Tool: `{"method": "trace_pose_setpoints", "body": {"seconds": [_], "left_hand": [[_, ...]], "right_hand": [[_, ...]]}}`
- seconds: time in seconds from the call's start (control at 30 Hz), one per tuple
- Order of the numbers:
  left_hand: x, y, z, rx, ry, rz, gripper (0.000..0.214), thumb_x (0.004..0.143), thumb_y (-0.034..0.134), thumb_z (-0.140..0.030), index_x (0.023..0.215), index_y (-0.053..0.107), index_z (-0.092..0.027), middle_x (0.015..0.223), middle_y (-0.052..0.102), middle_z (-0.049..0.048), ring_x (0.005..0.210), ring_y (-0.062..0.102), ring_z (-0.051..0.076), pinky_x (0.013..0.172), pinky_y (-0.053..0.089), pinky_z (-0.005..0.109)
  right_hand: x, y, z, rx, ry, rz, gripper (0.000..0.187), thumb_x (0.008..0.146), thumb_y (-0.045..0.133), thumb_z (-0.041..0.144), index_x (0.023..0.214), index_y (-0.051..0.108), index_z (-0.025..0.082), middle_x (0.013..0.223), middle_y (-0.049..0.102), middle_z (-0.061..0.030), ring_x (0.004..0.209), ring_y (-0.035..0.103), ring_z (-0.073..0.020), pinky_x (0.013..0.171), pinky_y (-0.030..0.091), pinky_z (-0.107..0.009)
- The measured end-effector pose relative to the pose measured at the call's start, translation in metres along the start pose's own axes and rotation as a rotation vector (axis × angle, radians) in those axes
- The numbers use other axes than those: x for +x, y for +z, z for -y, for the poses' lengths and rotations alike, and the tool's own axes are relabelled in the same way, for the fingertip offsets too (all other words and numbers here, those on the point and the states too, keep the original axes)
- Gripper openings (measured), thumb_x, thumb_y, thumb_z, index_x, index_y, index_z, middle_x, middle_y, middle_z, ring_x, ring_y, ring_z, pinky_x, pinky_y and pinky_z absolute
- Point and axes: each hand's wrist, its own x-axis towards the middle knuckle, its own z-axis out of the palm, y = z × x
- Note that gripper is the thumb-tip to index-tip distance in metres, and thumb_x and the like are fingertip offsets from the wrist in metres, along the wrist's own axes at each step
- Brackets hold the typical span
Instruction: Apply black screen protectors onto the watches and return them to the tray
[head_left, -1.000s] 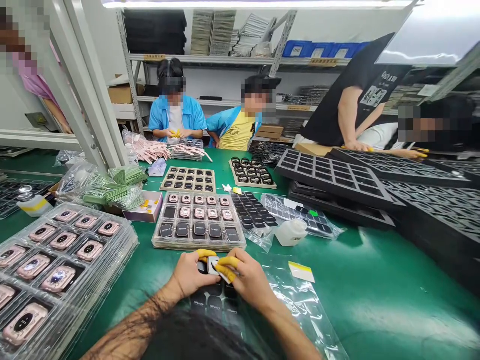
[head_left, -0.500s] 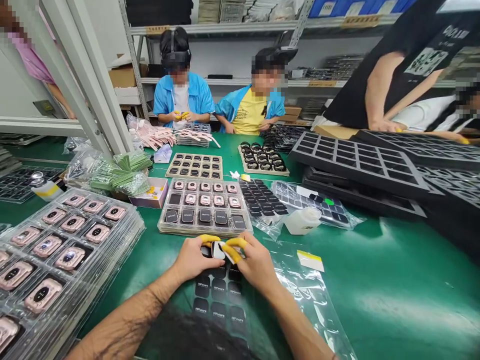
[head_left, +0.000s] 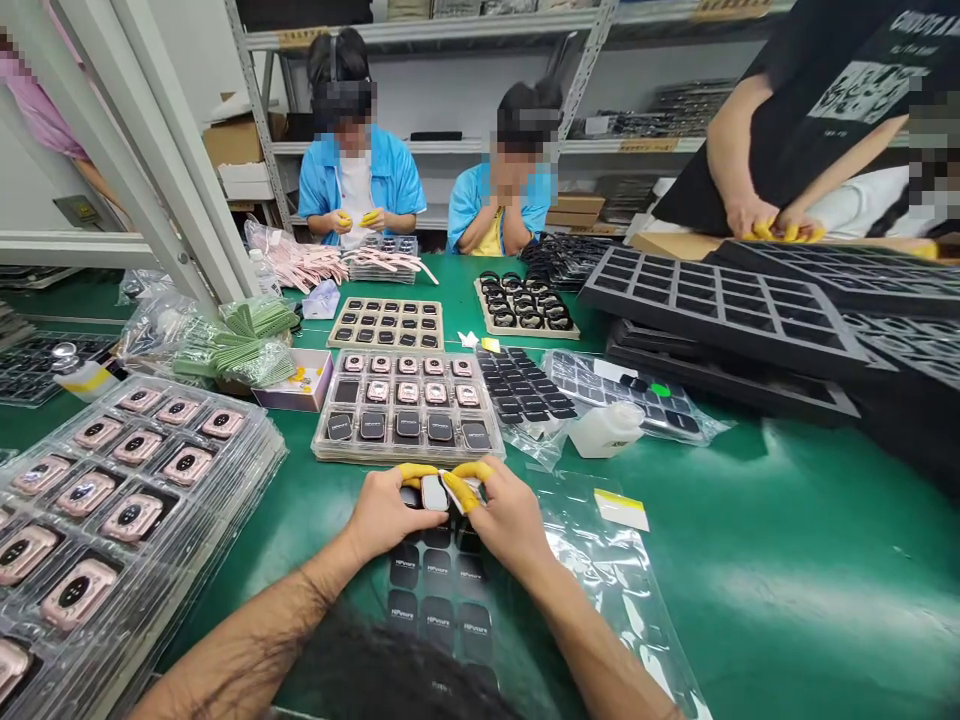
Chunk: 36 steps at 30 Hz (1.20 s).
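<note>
My left hand [head_left: 394, 515] and my right hand [head_left: 510, 520] meet over the bench, yellow finger cots on their fingertips. Between them they pinch a small rounded-square watch case [head_left: 434, 492], its pale face showing and a thin white film at its edge. Under my hands lies a clear plastic bag [head_left: 600, 570] holding a sheet of black rounded-square pads [head_left: 436, 590] printed with a small white logo. Just beyond my fingers sits a clear tray [head_left: 409, 405] of rose-gold watch cases and black pads.
Stacked clear trays of rose-gold watches [head_left: 127, 490] fill the left of the green bench. Black foam trays [head_left: 720, 320] are piled at the right. A white bottle [head_left: 606, 430], a pink box [head_left: 294, 382] and green-wrapped bundles [head_left: 240, 345] stand nearby. Co-workers [head_left: 356, 170] work across the bench.
The view has tipped downward, so everything sits higher in the picture. My hands have closed in slightly on the watch case. The seated co-worker in yellow has raised a hand, and the standing person's hands have shifted.
</note>
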Motion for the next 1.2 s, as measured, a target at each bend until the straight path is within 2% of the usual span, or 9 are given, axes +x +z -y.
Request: {"method": "trace_pose_setpoints", "body": {"seconds": [0.17, 0.3, 0.47, 0.63, 0.73, 0.83, 0.93, 1.07, 1.2], "left_hand": [[-0.001, 0.000, 0.001, -0.008, 0.019, 0.005, 0.050, 0.063, 0.088, -0.019, 0.112, 0.083, -0.016, 0.110, 0.086, 0.0087, 0.102, 0.081, 0.031, 0.100, 0.063, 0.039], [-0.002, 0.002, 0.002, -0.077, -0.009, -0.031, 0.055, 0.063, 0.093, -0.026, 0.115, 0.082, -0.014, 0.109, 0.086, 0.0105, 0.101, 0.081, 0.030, 0.098, 0.064, 0.040], [-0.001, 0.002, 0.002, -0.058, -0.003, -0.020, 0.049, 0.063, 0.090, -0.021, 0.111, 0.083, -0.019, 0.108, 0.086, 0.0066, 0.102, 0.081, 0.030, 0.101, 0.064, 0.041], [-0.004, -0.003, 0.003, -0.005, 0.051, -0.037, 0.051, 0.067, 0.095, -0.033, 0.115, 0.083, -0.021, 0.107, 0.086, 0.0062, 0.099, 0.082, 0.030, 0.099, 0.066, 0.041], [-0.004, -0.005, 0.008, 0.102, 0.227, -0.052, 0.046, 0.071, 0.094, -0.036, 0.114, 0.084, -0.023, 0.106, 0.087, 0.0056, 0.096, 0.083, 0.029, 0.098, 0.067, 0.039], [-0.002, -0.005, 0.015, 0.137, 0.478, -0.125, 0.042, 0.075, 0.092, -0.035, 0.114, 0.084, -0.023, 0.107, 0.087, 0.0053, 0.091, 0.084, 0.026, 0.093, 0.070, 0.037], [0.000, -0.006, 0.020, 0.176, 0.635, -0.218, 0.040, 0.077, 0.092, -0.031, 0.115, 0.083, -0.022, 0.106, 0.087, 0.0049, 0.087, 0.085, 0.024, 0.090, 0.071, 0.035], [0.002, -0.009, 0.022, 0.219, 0.682, -0.290, 0.039, 0.079, 0.092, -0.028, 0.117, 0.082, -0.022, 0.106, 0.087, 0.0047, 0.086, 0.085, 0.024, 0.088, 0.072, 0.035], [0.003, -0.010, 0.021, 0.234, 0.706, -0.319, 0.038, 0.080, 0.091, -0.027, 0.117, 0.081, -0.021, 0.106, 0.087, 0.0056, 0.086, 0.085, 0.024, 0.086, 0.073, 0.036]], "right_hand": [[0.000, -0.002, 0.002, 0.030, -0.052, 0.033, 0.019, 0.103, 0.056, 0.040, 0.097, 0.072, 0.031, 0.087, 0.070, -0.0056, 0.076, 0.070, -0.0247, 0.065, 0.054, -0.034], [0.003, -0.003, 0.004, -0.042, 0.038, -0.114, 0.020, 0.103, 0.057, 0.038, 0.094, 0.072, 0.029, 0.089, 0.073, -0.0075, 0.081, 0.072, -0.0263, 0.070, 0.054, -0.036], [0.000, -0.001, 0.002, -0.059, 0.047, -0.004, 0.019, 0.102, 0.055, 0.035, 0.098, 0.073, 0.031, 0.093, 0.073, -0.0068, 0.081, 0.072, -0.0262, 0.070, 0.054, -0.036], [0.006, -0.044, -0.033, -0.293, 0.165, 0.093, 0.020, 0.092, 0.057, 0.021, 0.097, 0.076, 0.026, 0.098, 0.072, -0.0094, 0.093, 0.070, -0.0300, 0.073, 0.054, -0.038], [0.012, -0.064, -0.039, -0.081, 0.075, 0.056, 0.023, 0.095, 0.060, 0.027, 0.111, 0.077, 0.028, 0.110, 0.073, -0.0107, 0.104, 0.069, -0.0304, 0.086, 0.057, -0.044], [0.013, -0.058, -0.030, 0.212, 0.058, 0.061, 0.025, 0.096, 0.069, 0.042, 0.117, 0.077, 0.031, 0.113, 0.076, -0.0085, 0.102, 0.071, -0.0274, 0.091, 0.060, -0.044], [0.010, -0.038, -0.024, 0.429, 0.208, 0.077, 0.031, 0.089, 0.078, 0.048, 0.113, 0.078, 0.028, 0.109, 0.080, -0.0070, 0.094, 0.075, -0.0251, 0.091, 0.062, -0.044], [0.006, -0.019, -0.027, 0.742, 0.475, 0.039, 0.052, 0.073, 0.091, 0.053, 0.115, 0.076, 0.026, 0.111, 0.083, -0.0083, 0.095, 0.078, -0.0244, 0.096, 0.064, -0.044], [0.007, -0.012, -0.024, 0.893, 0.579, -0.020, 0.059, 0.064, 0.097, 0.055, 0.111, 0.077, 0.024, 0.098, 0.083, -0.0060, 0.087, 0.078, -0.0209, 0.090, 0.064, -0.039]]}}
